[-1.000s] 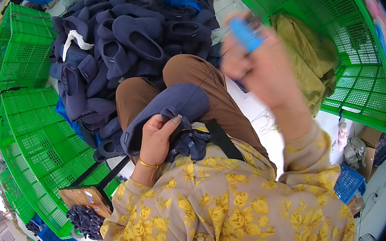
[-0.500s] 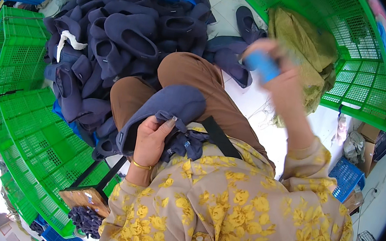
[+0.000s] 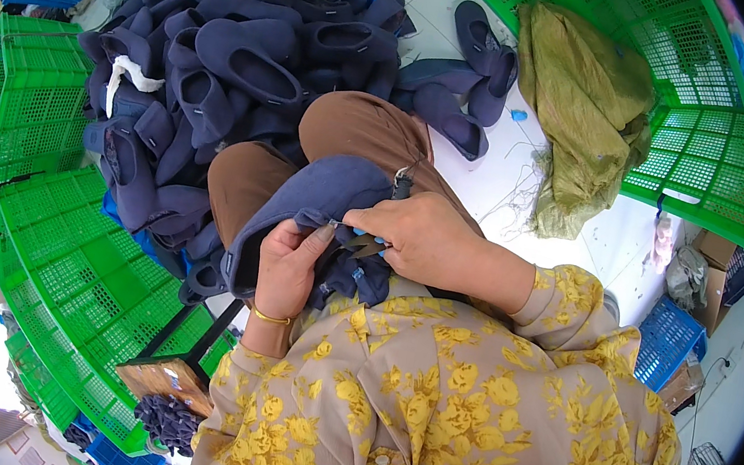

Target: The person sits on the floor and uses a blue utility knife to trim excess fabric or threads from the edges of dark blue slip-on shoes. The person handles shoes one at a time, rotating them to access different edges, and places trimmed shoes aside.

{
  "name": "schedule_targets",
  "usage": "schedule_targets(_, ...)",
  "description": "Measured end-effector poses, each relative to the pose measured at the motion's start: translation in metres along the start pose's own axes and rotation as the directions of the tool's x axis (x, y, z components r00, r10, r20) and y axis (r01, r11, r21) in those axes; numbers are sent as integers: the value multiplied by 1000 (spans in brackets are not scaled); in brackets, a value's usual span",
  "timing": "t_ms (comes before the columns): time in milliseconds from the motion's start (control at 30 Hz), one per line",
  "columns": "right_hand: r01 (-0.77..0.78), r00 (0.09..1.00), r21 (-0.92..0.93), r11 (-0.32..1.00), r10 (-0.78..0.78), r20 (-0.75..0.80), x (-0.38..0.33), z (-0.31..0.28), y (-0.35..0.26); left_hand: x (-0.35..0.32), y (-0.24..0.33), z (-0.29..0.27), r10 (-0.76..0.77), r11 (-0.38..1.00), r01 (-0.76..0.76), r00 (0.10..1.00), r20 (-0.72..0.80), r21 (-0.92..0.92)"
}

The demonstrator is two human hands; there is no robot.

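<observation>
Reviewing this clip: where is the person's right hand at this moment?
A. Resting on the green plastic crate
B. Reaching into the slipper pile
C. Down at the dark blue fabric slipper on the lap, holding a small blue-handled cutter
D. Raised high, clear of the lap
C: the right hand is down at the dark blue fabric slipper on the lap, with the small blue-handled cutter in its grip, next to the left hand.

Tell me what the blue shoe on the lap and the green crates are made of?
The blue shoe looks like soft, matte felt or fleece cloth; it bends and folds in the left hand. The green crates look like hard, slightly glossy plastic, moulded in a stiff open grid.
</observation>
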State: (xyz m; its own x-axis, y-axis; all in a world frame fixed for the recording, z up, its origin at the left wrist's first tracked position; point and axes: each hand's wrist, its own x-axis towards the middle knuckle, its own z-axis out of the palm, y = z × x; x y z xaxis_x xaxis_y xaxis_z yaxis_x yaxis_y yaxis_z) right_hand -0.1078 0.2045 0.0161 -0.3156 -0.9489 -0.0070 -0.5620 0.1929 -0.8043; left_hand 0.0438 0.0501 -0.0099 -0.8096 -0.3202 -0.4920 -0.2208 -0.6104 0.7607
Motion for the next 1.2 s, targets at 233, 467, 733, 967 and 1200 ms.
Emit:
schedule_targets(233, -7, 998, -91, 996, 13, 61, 5, -1, -5, -1, 0, 0, -3, 1000, 3, 1000, -21, 29)
schedule_targets(467, -66, 989, -227, 972, 94, 117, 15, -2, -22, -4, -5, 3, 56, 977, -31, 992, -116, 210)
schedule_targets(733, -98, 990, -339, 936, 126, 62, 19, 1, -30, -5, -6, 21, 179, 904, -34, 935, -305, 426)
schedule_targets(967, -74, 992, -409, 909, 108, 60, 24, 14, -29, -3, -22, 7, 300, 773, -107, 930, -212, 625)
schedule_targets(1200, 20, 990, -366, 930, 32, 136, 34, 1, -10, 2, -7, 3, 197, 890, -102, 965, -173, 444)
